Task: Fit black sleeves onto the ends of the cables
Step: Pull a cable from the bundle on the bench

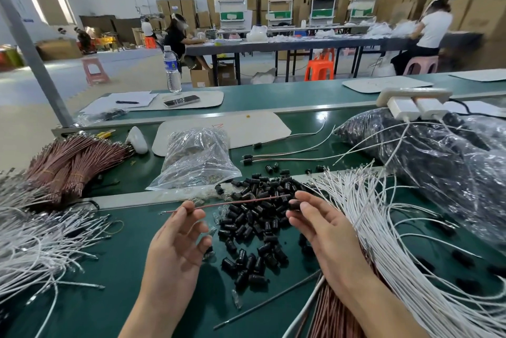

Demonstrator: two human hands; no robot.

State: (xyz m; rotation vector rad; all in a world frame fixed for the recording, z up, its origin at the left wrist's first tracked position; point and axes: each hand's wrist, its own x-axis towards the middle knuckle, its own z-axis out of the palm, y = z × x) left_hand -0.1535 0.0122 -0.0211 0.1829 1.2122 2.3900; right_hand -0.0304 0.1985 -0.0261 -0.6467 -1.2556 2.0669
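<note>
A pile of small black sleeves (pixel 254 217) lies on the green bench between my hands. My left hand (pixel 178 239) pinches a thin red-brown cable (pixel 232 202) that runs level above the pile. My right hand (pixel 315 225) pinches a black sleeve (pixel 294 204) at the cable's right end; whether the sleeve is on the tip I cannot tell. White cables (pixel 383 217) fan out to the right of my right hand. Three finished cables with black sleeves (pixel 247 159) lie behind the pile.
Bundled brown cables (pixel 68 162) and loose white cables (pixel 35 241) lie at the left. A clear bag (pixel 195 159) sits behind the pile, a big dark bag (pixel 443 159) at right. A power strip (pixel 410 100) with white plugs, a bottle (pixel 172 69) and a phone (pixel 181 101) sit further back.
</note>
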